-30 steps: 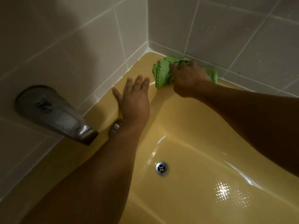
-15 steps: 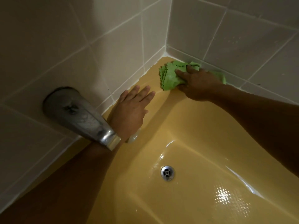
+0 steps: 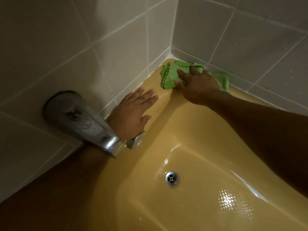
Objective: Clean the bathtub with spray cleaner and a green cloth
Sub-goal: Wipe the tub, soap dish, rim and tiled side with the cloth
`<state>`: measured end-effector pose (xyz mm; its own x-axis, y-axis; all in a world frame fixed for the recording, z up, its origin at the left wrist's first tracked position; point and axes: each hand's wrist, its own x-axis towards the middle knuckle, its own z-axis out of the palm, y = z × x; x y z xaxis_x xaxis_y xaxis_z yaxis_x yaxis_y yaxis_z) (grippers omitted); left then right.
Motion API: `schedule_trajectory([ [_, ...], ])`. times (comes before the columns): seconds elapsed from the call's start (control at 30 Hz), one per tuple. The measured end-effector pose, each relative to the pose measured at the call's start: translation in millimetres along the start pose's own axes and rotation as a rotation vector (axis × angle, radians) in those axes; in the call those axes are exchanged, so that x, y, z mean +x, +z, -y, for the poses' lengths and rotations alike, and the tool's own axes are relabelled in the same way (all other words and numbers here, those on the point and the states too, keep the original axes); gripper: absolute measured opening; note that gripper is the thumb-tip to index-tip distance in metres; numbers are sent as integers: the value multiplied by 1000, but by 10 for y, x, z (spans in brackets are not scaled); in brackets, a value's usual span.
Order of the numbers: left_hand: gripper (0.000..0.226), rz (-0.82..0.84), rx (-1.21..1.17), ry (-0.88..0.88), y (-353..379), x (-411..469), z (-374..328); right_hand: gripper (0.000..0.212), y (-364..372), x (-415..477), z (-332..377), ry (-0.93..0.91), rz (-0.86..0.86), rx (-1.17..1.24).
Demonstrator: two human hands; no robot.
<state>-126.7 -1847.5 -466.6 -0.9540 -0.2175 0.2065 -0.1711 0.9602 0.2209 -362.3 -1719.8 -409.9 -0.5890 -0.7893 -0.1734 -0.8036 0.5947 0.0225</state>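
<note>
Pressing into the far corner of the yellow bathtub (image 3: 191,139), the right hand (image 3: 198,84) grips the bunched green cloth (image 3: 170,75) on the rim where the tiled walls (image 3: 116,47) meet, with forefinger and thumb closed onto it. Left hand (image 3: 135,112) lies flat on the rim beside it, fingers straight and close together, wrist behind the metal spout (image 3: 86,124). Drain (image 3: 172,178) sits in the glossy tub floor.
</note>
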Motion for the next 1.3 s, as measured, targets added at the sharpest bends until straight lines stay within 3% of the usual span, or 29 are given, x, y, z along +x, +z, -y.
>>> schedule_trajectory([
  [0.27, 67, 20, -97, 35, -32, 89, 41, 55, 1, -180, -132, -34, -44, 154],
  [0.47, 58, -45, -145, 30, -18, 87, 50, 59, 73, 41, 99, 138, -68, 75],
  [0.63, 50, -82, -174, 11, -50, -30, 30, 53, -6, 211, 504, -23, -72, 167],
  [0.8, 52, -97, -162, 15, -54, -65, 38, 49, 54, -267, 302, -173, -92, 228],
  [0.93, 52, -97, -195, 5, -34, -93, 63, 50, 19, -103, -69, -7, -112, 141],
  [1.07, 55, -54, -213, -1, -56, -44, 32, 51, -59, 151, 145, 124, -111, 126],
  [1.3, 54, -74, -213, -10, -52, -121, 24, 35, 74, -107, 530, -113, -341, 467],
])
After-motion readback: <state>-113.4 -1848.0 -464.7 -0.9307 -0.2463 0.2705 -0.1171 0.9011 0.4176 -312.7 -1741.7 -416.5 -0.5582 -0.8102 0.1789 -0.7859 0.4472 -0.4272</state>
